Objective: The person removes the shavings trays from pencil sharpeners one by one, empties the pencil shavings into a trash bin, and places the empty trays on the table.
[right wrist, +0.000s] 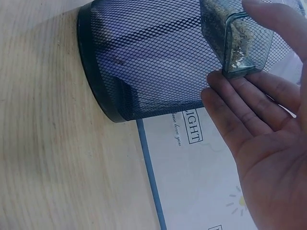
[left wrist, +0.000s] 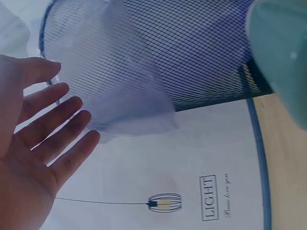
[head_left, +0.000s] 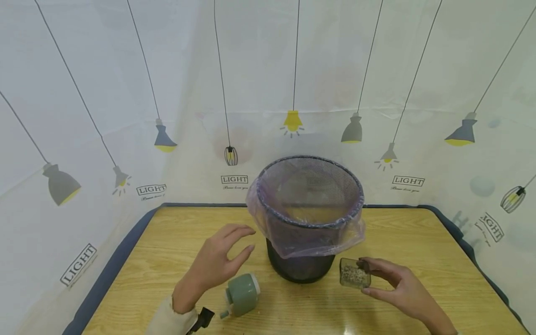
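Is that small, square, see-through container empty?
Not empty: pale, dark-speckled bits show inside the small, square, see-through container held by the bare right hand.

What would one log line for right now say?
left hand: empty | right hand: holding clear box of speckled bits beside bin | green gadget: on table near left hand

Glossy clear container (head_left: 354, 274), perhaps plastic; mesh bin (right wrist: 148, 62); filmy plastic liner (head_left: 291, 243); wood-grain tabletop (head_left: 167, 251).

The cream left sleeve (head_left: 169, 321) bears a black fitting (head_left: 204, 318), apparently strapped.
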`<state>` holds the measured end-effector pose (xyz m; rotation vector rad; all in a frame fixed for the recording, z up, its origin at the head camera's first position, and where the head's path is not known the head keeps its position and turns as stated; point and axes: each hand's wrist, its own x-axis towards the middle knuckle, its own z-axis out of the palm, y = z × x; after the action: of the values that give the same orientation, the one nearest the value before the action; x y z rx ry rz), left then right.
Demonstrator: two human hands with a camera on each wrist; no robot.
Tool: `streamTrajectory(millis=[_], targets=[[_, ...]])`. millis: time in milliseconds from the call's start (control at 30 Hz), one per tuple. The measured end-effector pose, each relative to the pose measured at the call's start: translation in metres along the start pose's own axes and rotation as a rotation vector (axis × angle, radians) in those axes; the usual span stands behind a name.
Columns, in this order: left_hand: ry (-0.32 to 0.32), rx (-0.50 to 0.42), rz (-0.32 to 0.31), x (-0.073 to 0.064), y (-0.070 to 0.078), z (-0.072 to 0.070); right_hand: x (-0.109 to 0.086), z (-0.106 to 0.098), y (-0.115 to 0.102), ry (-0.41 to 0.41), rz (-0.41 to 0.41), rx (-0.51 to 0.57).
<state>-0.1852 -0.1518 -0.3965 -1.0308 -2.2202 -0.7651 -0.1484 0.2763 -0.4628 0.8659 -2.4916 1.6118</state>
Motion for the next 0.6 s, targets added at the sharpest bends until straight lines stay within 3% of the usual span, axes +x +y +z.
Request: streamTrajectory(millis=[300,600], targets=[[0.085,-0.025,0.036,0.022,0.014,-0.007,0.000,-0.008,-0.006,0.049,0.021,-0.068],[0.223,-0.074,0.103,0.041,0.026,-0.006,-0.002,-0.018,-0.006,0.083,-0.014,-0.086]])
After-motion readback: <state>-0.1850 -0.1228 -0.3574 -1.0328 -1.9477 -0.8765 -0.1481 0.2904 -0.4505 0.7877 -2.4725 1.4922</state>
